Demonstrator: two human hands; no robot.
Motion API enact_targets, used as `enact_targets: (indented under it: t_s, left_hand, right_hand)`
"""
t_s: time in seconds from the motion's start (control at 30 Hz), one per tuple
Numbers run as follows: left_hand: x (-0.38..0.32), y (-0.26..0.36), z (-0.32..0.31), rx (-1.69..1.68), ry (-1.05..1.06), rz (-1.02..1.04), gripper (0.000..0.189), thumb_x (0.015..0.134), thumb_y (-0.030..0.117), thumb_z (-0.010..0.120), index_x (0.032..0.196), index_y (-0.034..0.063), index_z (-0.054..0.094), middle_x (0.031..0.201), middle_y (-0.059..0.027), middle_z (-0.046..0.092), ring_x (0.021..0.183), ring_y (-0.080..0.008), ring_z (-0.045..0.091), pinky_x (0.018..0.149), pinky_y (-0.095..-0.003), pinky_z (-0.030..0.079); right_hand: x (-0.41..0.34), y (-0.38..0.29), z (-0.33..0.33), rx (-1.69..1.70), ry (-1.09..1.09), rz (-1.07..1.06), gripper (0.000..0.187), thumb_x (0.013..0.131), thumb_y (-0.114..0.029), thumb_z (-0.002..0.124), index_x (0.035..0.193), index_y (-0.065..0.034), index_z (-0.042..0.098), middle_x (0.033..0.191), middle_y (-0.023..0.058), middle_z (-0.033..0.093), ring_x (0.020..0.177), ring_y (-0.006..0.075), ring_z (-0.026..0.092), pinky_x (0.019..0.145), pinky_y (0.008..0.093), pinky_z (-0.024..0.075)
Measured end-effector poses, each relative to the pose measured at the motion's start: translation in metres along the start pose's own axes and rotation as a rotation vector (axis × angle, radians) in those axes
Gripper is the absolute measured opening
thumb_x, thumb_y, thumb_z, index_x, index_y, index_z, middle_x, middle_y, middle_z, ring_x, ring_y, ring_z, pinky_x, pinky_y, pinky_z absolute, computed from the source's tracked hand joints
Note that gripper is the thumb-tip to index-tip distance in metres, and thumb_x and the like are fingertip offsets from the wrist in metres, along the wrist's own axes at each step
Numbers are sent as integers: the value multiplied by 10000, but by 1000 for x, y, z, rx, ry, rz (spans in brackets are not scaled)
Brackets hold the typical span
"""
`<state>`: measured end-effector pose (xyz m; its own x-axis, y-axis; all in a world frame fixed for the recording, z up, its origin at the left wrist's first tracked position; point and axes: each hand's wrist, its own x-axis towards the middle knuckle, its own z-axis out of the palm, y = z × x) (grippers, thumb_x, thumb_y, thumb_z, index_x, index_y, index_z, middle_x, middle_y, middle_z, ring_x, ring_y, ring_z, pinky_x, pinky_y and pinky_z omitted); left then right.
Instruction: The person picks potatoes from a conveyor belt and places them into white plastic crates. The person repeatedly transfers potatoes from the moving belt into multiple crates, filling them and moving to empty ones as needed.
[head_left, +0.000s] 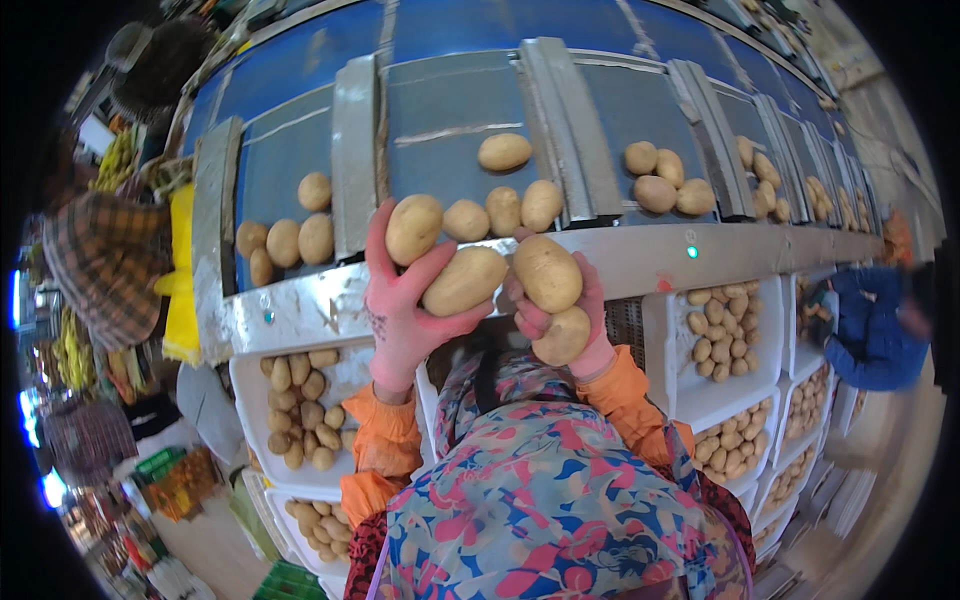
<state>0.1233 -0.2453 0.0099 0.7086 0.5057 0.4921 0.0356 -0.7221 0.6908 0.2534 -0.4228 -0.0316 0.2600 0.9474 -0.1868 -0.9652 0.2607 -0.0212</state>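
Note:
My left hand (409, 307), in a pink glove, grips two potatoes: a rounder one (415, 229) between its fingers and a long one (466, 280) against the thumb. Two more are in my right hand (592, 322), also gloved in pink: a large oval potato (549, 274) on top and a smaller one (562, 337) below it. Both hands are over the front metal rail (637, 259) of a sorting conveyor. Just beyond them, several loose potatoes (504, 211) lie on the blue belt lane (450, 112), one set farther back.
Metal dividers (571, 135) separate the lanes; neighbouring lanes hold potatoes (283, 241) too. White crates (352, 465) of potatoes stand low at my left, with stacked white crates (772, 337) at my right. A person in a blue jacket (874, 330) is at far right; one in a plaid shirt (112, 262) at left.

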Motion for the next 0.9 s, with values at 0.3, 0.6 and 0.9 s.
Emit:
enact_targets:
  t_s: [0.3,0.6,0.9]
  left_hand:
    - [-12,-15,19,-168,-3,-137,620,520,277,910,1069,56,725,1523,-239,374,1350,-426,459,1108,-493,398]
    - [-26,-4,39,-105,99,-345,660,523,275,876,1118,45,707,1460,-206,423,1326,-384,481,1073,-485,418]
    - [-35,41,65,-64,230,-477,683,533,317,887,1121,17,708,1391,-200,458,1286,-370,504,1060,-456,428]
  right_hand:
    - [-6,-7,-17,-139,8,-27,746,976,-578,449,1575,-163,287,1042,213,614,594,240,577,550,348,500]
    - [-2,-41,-18,-155,37,141,727,1000,-571,364,1584,-147,278,1006,184,637,595,235,606,550,365,498]
    - [-8,-85,-17,-150,-12,296,672,1003,-549,400,1541,-150,354,1064,212,655,608,271,636,544,369,526]
